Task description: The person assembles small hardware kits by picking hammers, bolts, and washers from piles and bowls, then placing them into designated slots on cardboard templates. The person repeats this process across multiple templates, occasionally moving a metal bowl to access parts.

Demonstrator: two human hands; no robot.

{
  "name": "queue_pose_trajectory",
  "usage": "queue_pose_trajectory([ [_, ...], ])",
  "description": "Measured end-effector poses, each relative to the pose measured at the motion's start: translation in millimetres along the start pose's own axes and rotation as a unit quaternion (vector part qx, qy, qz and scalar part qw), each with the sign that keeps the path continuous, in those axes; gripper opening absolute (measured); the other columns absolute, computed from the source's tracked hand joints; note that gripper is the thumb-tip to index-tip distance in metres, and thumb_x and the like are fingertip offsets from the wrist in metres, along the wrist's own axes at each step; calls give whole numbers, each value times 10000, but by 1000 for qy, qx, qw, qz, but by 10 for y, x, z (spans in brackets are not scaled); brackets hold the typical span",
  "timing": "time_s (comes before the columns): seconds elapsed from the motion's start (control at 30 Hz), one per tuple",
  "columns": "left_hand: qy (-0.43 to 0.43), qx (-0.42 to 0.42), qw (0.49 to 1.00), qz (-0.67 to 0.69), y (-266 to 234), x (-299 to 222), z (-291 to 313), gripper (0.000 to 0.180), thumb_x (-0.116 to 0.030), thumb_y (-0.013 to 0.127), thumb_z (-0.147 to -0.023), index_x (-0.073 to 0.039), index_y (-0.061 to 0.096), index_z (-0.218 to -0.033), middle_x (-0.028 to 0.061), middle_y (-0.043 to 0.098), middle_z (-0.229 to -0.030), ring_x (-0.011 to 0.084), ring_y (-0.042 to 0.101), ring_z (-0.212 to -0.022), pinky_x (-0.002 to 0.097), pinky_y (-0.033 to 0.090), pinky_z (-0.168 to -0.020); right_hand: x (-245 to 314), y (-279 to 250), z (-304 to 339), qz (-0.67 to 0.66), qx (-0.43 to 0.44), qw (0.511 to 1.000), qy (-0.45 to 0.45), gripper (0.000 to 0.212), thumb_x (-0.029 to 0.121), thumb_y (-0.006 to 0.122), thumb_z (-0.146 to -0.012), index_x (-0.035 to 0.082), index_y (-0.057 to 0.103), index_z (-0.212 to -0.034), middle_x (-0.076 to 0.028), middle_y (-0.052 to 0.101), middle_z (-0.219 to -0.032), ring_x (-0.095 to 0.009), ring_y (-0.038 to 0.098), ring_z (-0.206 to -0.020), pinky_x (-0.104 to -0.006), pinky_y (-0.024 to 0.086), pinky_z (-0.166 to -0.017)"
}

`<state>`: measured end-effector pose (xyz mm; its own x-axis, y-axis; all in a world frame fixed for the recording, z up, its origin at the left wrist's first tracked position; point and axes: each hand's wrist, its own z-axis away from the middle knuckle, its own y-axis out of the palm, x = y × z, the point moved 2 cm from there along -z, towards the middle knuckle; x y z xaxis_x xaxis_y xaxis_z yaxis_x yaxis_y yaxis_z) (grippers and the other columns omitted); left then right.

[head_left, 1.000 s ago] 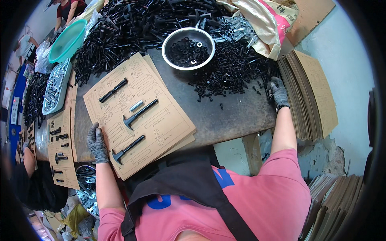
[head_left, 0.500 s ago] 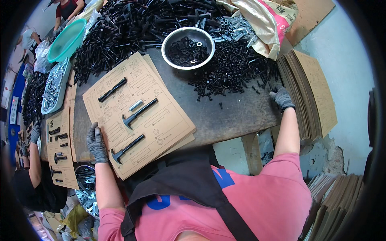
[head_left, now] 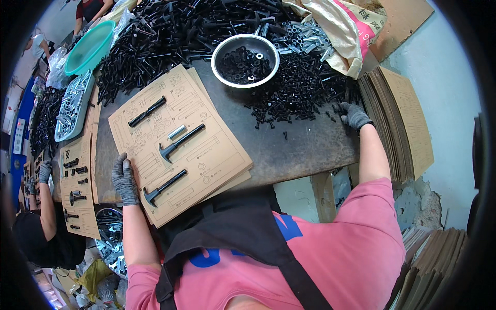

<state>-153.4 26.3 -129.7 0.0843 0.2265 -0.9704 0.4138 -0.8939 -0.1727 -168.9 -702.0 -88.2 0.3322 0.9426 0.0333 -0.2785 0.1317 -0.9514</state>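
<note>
My left hand (head_left: 124, 181), in a grey glove, grips the left edge of the printed cardboard sheets (head_left: 222, 155). On the top sheet lie a pair of black rods (head_left: 147, 111), a short silver sleeve (head_left: 176, 132) and two black hammer-shaped parts (head_left: 181, 143) (head_left: 164, 188). My right hand (head_left: 355, 115), also gloved, is at the right end of a heap of small black bolts (head_left: 299, 88). Its fingers are curled toward the bolts. Whatever they hold is hidden.
A metal bowl (head_left: 245, 84) of black washers stands behind the sheets, before a heap of black parts (head_left: 170, 36). Stacked cardboard (head_left: 398, 119) borders the table's right side. Silver sleeves (head_left: 305, 36) spill near a sack (head_left: 341, 26). Co-workers are at the left.
My right hand has shifted slightly left and away from me, toward the bolts. My left hand stays at the sheets' edge. The whole view has tilted slightly.
</note>
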Motion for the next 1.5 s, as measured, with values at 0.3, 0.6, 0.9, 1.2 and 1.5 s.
queue_pose_trajectory([
  [0.3, 26, -46, 997, 58, -95, -267, -42, 235, -92, 567, -858, -29, 582, -1084, 14, 595, -878, 62, 488, -690, 188, 426, -626, -74, 3, 463, -451, -171, 873, -72, 232, 77, 598, -804, 78, 543, -1029, -16, 559, -821, -115, 536, -649, -229, 442, -561],
  [0.6, 83, 337, 938, -5, 1069, -1545, 478, 767, -369, 722, -696, -37, 385, -1301, 132, 481, -1219, 226, 503, -1062, 347, 426, -900, 1829, -422, 944, -644, -27, 727, -239, 355, 190, 671, -674, 85, 555, -993, 14, 520, -772, -73, 479, -629, -181, 379, -537],
  [0.9, 12, 515, 857, -27, 2030, -1878, 598, 796, -377, 728, -692, -51, 342, -1308, 113, 538, -1076, 190, 545, -934, 294, 474, -750, 3426, -252, 1091, -710, 46, 664, -229, 270, 173, 606, -829, 56, 526, -1059, -25, 562, -914, -103, 530, -809, -252, 459, -719],
  [1.2, -15, 510, 825, -245, 1695, -1752, 110, 334, -155, 590, -833, -45, 532, -1143, 54, 599, -810, 101, 546, -618, 235, 467, -557, 3700, -30, 940, -667, -13, 709, -231, 228, 258, 563, -870, 83, 553, -1017, -37, 561, -838, -90, 535, -680, -218, 427, -545],
  [1.5, 293, 334, 732, -517, 1765, -1310, -591, 215, -181, 550, -828, -145, 606, -1033, 95, 601, -840, 252, 613, -767, 367, 495, -647, 3585, -116, 552, -452, -62, 833, -311, 211, 281, 544, -866, 77, 591, -895, -54, 606, -743, -147, 553, -625, -282, 448, -585],
])
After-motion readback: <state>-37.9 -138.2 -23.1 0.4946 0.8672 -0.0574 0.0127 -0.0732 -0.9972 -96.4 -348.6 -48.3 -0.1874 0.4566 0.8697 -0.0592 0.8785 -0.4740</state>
